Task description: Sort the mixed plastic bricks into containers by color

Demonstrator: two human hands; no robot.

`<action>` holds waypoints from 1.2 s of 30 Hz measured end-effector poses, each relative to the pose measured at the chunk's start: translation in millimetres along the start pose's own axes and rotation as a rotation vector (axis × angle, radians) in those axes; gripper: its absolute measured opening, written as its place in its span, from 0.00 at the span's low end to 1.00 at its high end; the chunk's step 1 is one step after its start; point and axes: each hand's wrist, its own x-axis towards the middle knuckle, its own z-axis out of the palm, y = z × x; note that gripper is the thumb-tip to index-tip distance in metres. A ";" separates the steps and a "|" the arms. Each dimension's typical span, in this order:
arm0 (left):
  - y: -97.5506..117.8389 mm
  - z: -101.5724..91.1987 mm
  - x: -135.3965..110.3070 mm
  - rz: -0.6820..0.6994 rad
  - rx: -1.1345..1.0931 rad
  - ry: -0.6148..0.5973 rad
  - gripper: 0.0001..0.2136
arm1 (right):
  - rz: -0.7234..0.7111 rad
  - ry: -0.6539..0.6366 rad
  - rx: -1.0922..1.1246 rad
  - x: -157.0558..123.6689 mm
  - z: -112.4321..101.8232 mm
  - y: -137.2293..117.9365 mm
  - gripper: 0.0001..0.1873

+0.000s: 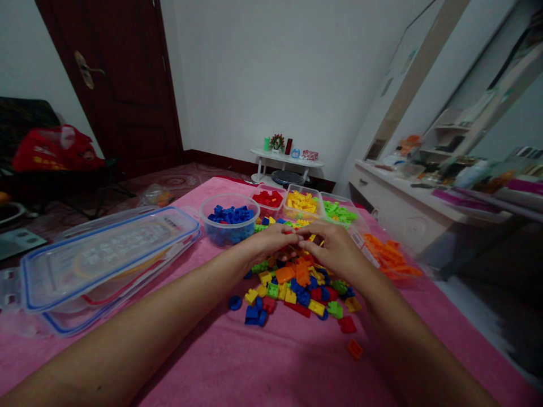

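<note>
Over a pile of mixed plastic building blocks, my two hands meet at the fingertips. My left hand is curled, with bits of red building block showing at its fingers. Thumb and fingers of my right hand are pinched together against the left fingertips; what they grip is hidden. Blue, yellow, green, orange and red pieces lie below and around both hands. Closest to me is a single orange-red block, apart from the pile.
Behind the pile stand a round tub of blue blocks and clear boxes of red, yellow and green blocks. Orange blocks fill a box at right. Clear lids with blue rims are stacked at left on the pink cloth.
</note>
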 end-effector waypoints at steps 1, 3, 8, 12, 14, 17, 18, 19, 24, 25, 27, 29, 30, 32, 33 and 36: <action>-0.2 0.1 0.1 0.000 0.002 -0.001 0.06 | -0.002 -0.002 -0.001 -0.1 0.3 0.2 0.11; -0.1 0.4 0.0 0.001 0.007 -0.006 0.06 | -0.005 -0.006 -0.008 -0.3 0.8 0.8 0.11; 1.0 0.3 -1.3 0.008 0.033 -0.011 0.06 | -0.008 -0.019 -0.021 -0.4 1.6 1.7 0.11; 1.7 0.5 -2.4 0.005 0.054 -0.010 0.05 | -0.002 -0.036 -0.029 -0.2 1.6 1.3 0.11; 2.1 0.8 -3.0 0.004 0.061 -0.008 0.05 | 0.003 -0.039 -0.031 -0.3 1.7 1.0 0.11; 2.2 1.1 -3.4 0.005 0.063 0.001 0.06 | 0.006 -0.036 -0.028 -0.5 1.9 1.2 0.11; 2.0 1.0 -3.2 0.009 0.063 0.002 0.06 | 0.004 -0.037 -0.027 -0.6 2.0 1.3 0.11; 1.7 1.0 -3.0 0.011 0.065 -0.001 0.07 | 0.003 -0.038 -0.027 -0.6 2.0 1.5 0.11; 0.2 0.6 -1.7 0.013 0.080 -0.003 0.06 | 0.002 -0.041 -0.020 -0.6 1.7 1.6 0.11; -0.1 0.4 -1.6 0.017 0.085 -0.001 0.06 | 0.000 -0.043 -0.017 -0.6 1.6 1.4 0.11; -0.8 0.0 -1.3 0.024 0.088 0.000 0.06 | -0.001 -0.046 -0.018 -0.7 1.6 0.7 0.11; -1.6 -0.4 -0.8 0.021 0.077 -0.002 0.06 | -0.005 -0.049 -0.029 -0.7 1.6 0.2 0.11; -1.9 -0.6 -0.5 0.020 0.073 -0.004 0.07 | -0.006 -0.049 -0.035 -0.7 1.6 0.0 0.11; -2.5 -0.8 0.2 0.017 0.070 -0.003 0.07 | -0.011 -0.049 -0.043 -0.6 1.5 -0.2 0.11; -2.7 -0.7 0.4 0.016 0.071 0.000 0.08 | -0.012 -0.050 -0.045 -0.6 1.4 -0.2 0.11; -2.9 -0.6 0.5 0.012 0.073 0.008 0.09 | -0.008 -0.055 -0.044 -0.5 1.0 -0.3 0.11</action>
